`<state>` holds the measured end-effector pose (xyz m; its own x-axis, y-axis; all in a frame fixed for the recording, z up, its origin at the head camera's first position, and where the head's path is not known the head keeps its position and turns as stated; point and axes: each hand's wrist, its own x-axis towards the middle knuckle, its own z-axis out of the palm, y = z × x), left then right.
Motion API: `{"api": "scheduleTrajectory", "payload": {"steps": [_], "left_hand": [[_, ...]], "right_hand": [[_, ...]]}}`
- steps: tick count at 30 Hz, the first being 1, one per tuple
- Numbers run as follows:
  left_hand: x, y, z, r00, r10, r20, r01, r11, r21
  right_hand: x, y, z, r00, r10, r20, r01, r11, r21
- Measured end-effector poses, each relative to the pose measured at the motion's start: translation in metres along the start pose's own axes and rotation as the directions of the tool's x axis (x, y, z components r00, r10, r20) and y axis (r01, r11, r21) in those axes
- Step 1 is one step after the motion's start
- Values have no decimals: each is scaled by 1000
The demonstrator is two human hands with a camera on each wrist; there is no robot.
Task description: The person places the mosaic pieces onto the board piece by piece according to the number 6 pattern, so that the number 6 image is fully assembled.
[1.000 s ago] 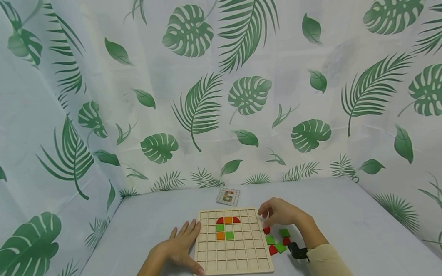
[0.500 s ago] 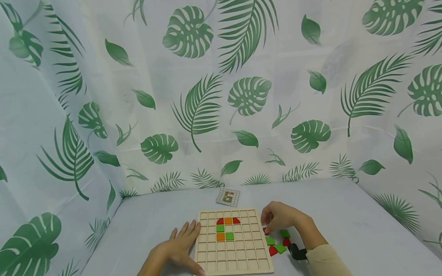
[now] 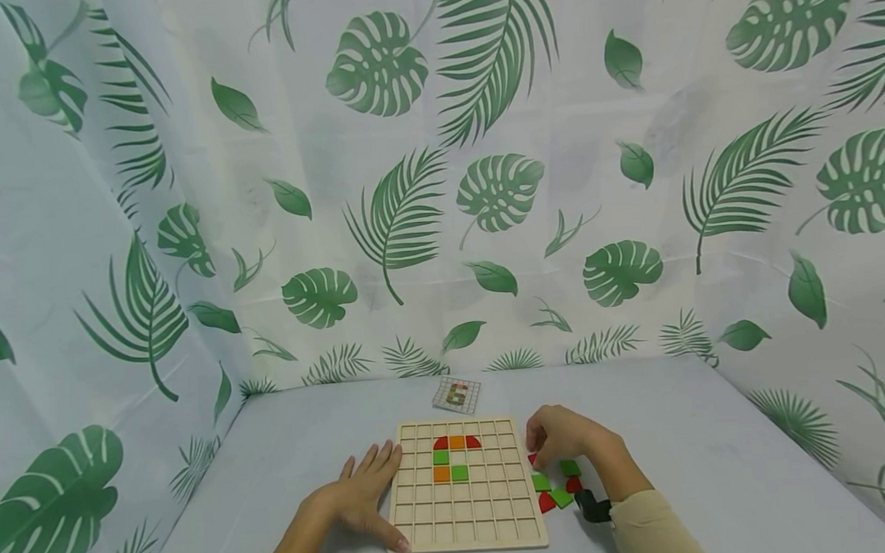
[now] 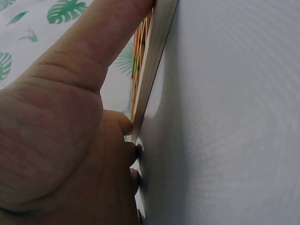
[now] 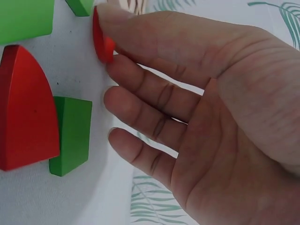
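A square wooden grid board [image 3: 492, 510] lies in the middle of the table in the head view. Seated in its upper left cells are red round-cornered tiles [image 3: 473, 442], orange tiles [image 3: 441, 474] and green tiles [image 3: 459, 473]. My left hand [image 3: 360, 496] rests along the board's left edge, fingers spread and straight, the thumb at the near corner. To the right of the board, my right hand [image 3: 568, 433] pinches a red round-cornered tile [image 5: 97, 38] between thumb and index finger. The other fingers are bent and hold nothing; the thumb partly hides the tile.
Loose green tiles [image 3: 561, 497] and red tiles [image 3: 547, 501] lie right of the board, below my right hand. Behind the board sits a small pattern card [image 3: 457, 394] with a coloured figure on a grid. A leaf-printed curtain [image 3: 425, 227] encloses the table's back and sides.
My right hand has shifted slightly right and down, and its thumb and index finger have closed on the red tile beside the board. The left hand and board stay put.
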<state>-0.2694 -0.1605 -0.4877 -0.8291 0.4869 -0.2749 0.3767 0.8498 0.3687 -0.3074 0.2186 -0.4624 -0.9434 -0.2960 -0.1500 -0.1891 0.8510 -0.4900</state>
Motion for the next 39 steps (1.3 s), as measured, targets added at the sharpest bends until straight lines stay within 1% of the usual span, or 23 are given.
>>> {"api": "scheduleTrajectory", "payload": {"steps": [8,16,24,30,39], "left_hand": [[0,0,0,1000,0,0,0,1000,3],[1,0,1,1000,-5,0,5,1000,9],[0,0,1,1000,-4,-5,4,1000,10],[-1,2,-1,1000,-11,-2,11,1000,1],[-1,1,-1,1000,0,-3,1,1000,6]], "right_hand": [[-1,0,-3,1000,-9,-16,10,1000,17],[-2,-1,-3,999,4,-35,-3,999,38],[0,0,-3,999,-12,-36,13,999,31],[2,0,-2,999,-41,-30,41,999,16],[4,1,-1,992,-118,-46,121,991,64]]}}
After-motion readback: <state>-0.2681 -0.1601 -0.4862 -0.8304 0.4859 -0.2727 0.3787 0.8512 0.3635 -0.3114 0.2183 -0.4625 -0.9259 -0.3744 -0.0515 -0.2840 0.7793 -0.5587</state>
